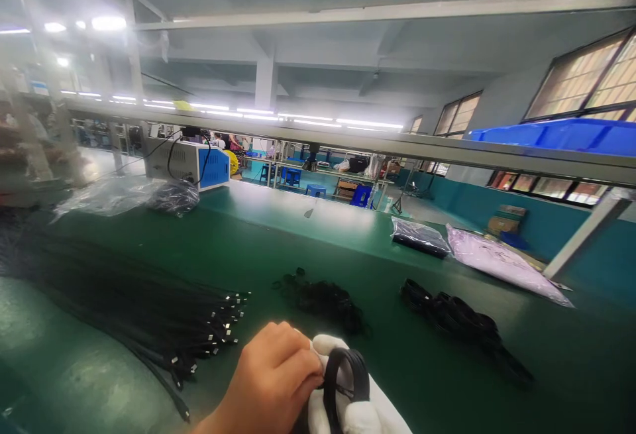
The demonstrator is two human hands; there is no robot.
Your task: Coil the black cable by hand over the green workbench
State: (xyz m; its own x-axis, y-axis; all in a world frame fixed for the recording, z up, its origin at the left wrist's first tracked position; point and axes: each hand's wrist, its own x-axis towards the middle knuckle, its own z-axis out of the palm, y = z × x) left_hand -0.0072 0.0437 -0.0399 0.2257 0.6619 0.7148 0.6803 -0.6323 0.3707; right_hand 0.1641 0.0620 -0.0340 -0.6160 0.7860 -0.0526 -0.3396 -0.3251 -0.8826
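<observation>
The gloved right hand (364, 416) grips a black cable coil (360, 374); just left of it, the left hand (275, 371) seemingly pinches its edge.

Green tabletop (223, 238), black cables (139, 315) with silvery tips (227, 326), black coil (361, 374), white glove (362, 416), grey-and-blue box (213, 166), pale pink bag (501, 263), blue bin (546, 137)

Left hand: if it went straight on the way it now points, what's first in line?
Looks like the gloved right hand, with the coiled black cable it holds; exact contact with the left hand is unclear.
</observation>
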